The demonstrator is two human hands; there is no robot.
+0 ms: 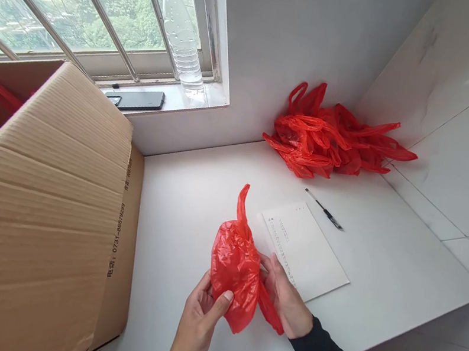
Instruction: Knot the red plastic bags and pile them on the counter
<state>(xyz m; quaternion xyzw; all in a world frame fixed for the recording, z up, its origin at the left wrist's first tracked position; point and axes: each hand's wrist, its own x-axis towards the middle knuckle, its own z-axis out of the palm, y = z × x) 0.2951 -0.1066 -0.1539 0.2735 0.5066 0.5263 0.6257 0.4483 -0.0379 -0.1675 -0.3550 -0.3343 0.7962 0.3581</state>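
Note:
A crumpled red plastic bag (pixel 237 269) is held up over the white table, one twisted handle pointing upward and another hanging down to the right. My left hand (pixel 201 320) grips its lower left side, the thumb pressed on the front and the other fingers partly behind it. On the right side, my right hand (pixel 283 297) is closed against the bag, with some fingertips hidden behind the plastic. Beneath and beyond my right hand lies a white paper pad (pixel 307 250) with small printed text. A black pen (pixel 324 209) rests just past the pad.
Several red plastic bags (pixel 334 141) lie heaped against the wall. An open cardboard box (pixel 39 215) stands at the left with red plastic inside. On the windowsill are a black phone (pixel 139 101) and a clear plastic bottle (pixel 181 38). The white table (pixel 407 270) ends at the right.

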